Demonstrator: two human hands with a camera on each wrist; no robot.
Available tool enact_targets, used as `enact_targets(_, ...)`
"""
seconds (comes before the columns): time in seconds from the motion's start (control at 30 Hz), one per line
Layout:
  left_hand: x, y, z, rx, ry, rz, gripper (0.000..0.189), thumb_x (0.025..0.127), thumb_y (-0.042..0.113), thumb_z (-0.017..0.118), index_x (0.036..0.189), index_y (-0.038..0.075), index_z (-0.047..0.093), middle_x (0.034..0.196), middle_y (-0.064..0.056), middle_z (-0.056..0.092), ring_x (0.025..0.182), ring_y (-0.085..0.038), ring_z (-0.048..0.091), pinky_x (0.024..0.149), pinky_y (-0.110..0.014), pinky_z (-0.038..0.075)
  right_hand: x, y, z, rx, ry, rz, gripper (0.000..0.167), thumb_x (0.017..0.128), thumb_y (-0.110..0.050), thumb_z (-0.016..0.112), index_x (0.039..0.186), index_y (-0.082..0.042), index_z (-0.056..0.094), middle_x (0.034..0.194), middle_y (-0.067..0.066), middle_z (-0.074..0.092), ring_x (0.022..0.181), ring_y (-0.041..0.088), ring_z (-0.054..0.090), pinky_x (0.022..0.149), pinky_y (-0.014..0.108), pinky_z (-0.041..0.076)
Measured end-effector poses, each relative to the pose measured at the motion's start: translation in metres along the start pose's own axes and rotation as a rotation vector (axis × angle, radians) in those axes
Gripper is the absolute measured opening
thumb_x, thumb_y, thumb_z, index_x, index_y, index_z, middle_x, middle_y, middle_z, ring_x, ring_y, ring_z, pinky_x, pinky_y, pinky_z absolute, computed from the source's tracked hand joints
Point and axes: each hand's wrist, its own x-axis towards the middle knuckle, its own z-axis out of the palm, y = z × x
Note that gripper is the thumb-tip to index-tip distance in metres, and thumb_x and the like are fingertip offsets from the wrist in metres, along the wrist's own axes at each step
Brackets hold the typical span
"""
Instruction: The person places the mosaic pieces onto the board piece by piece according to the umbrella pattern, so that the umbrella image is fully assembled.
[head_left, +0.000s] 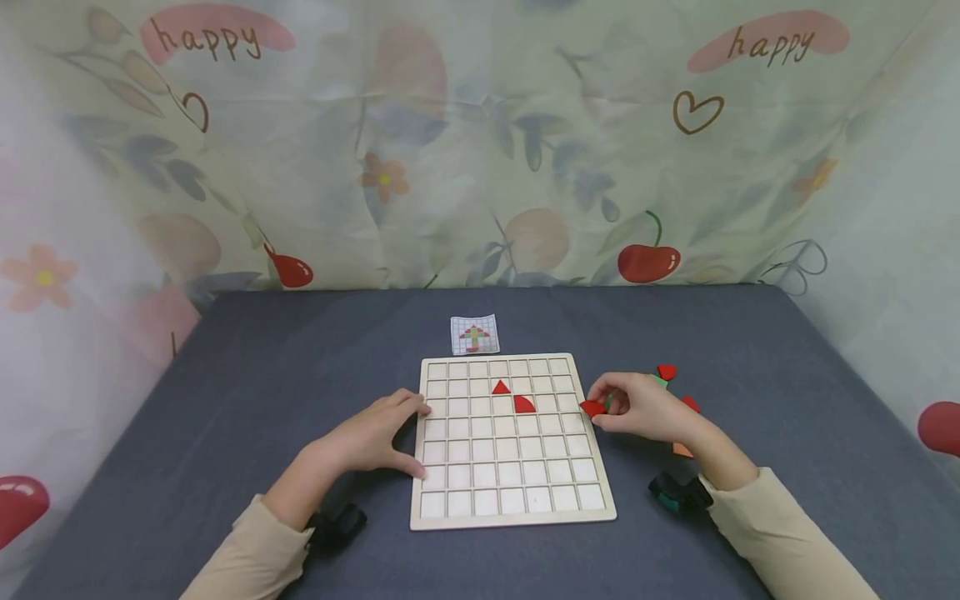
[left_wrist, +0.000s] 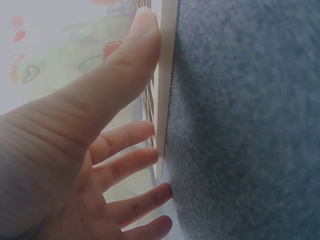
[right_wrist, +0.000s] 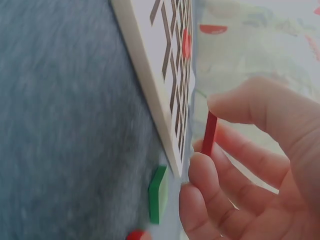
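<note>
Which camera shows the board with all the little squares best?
The head view: it looks down on nearly the whole board, squares and two red pieces included. The left wrist view shows mostly its thin edge, by the left hand. The right wrist view shows one edge and some squares, steeply slanted.

- Head cam: on your head, facing forward and down; farthest off, covers table (head_left: 322,333), board (head_left: 513,477), your left hand (head_left: 378,435), right hand (head_left: 639,407) and patterned backdrop (head_left: 465,83).
- Left wrist cam: close in, rolled sideways, looks past left hand along board edge; table on frame right.
- Right wrist cam: close in, rolled opposite, table on frame left.
- All three share board and backdrop; head and right wrist both show your held red piece (head_left: 592,408).
</note>
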Motion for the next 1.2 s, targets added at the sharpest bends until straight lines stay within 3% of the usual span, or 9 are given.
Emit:
enact_targets(0.17, 0.0, -0.001, 0.0, 0.002, 0.003, 0.011, 0.078, 0.068, 0.043, 0.08, 0.129, 0.007, 0.048, 0.134, -0.014, 0.045, 0.124, -0.03, 0.044, 0.103, -0.047, 0.039, 0.002, -0.01, 0.006, 0.011, 0.038, -0.017, 0.026, 0.08, -0.01, 0.07, 0.105, -0.006, 0.064, 0.092, 0.004, 0.063, 0.066, 0.003, 0.053, 0.062, 0.02, 0.049)
enact_targets(0.53, 0.0, -0.002, 0.0, 0.006, 0.001, 0.002, 0.078, 0.068, 0.044, 0.08, 0.129, 0.007, 0.048, 0.133, -0.013, 0.045, 0.123, -0.029, 0.045, 0.102, -0.047, 0.039, 0.007, -0.029, 0.018, 0.006, 0.082, 0.012, 0.025, 0.078, -0.013, 0.073, 0.101, -0.005, 0.065, 0.082, 0.003, 0.061, 0.067, 0.006, 0.052, 0.06, 0.018, 0.047)
enact_targets(1.2, -0.001, -0.002, 0.001, 0.011, 0.011, 0.022, 0.078, 0.068, 0.043, 0.08, 0.13, 0.007, 0.048, 0.131, -0.013, 0.046, 0.122, -0.03, 0.046, 0.102, -0.046, 0.039, 0.024, -0.04, 0.035, 0.011, 0.002, 0.077, 0.02, 0.077, -0.02, 0.076, 0.09, -0.007, 0.067, 0.072, -0.002, 0.057, 0.059, 0.007, 0.049, 0.056, 0.019, 0.042)
